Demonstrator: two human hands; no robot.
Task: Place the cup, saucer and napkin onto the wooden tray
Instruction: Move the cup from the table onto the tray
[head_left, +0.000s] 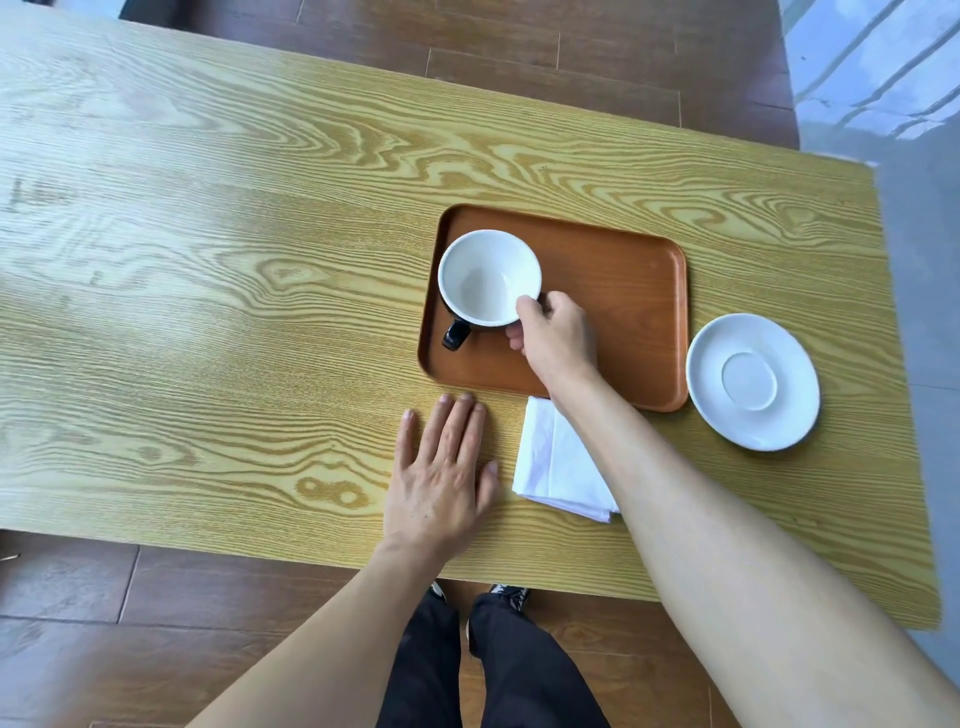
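A yellow wood-grain table (218, 270) fills the view — beneath it, a brown plank floor (67, 597), black trousers (431, 670) and 2 shoes (511, 595).

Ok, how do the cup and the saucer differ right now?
The cup is over the wooden tray, gripped at its rim by the right hand; the saucer lies untouched on the table, right of the tray. The cup is deep, black outside, with a handle; the saucer is shallow and all white. Both look empty, white inside.

Cup (488, 278) over tray's (623, 291) left end; saucer (752, 382), napkin (550, 457) beside it.
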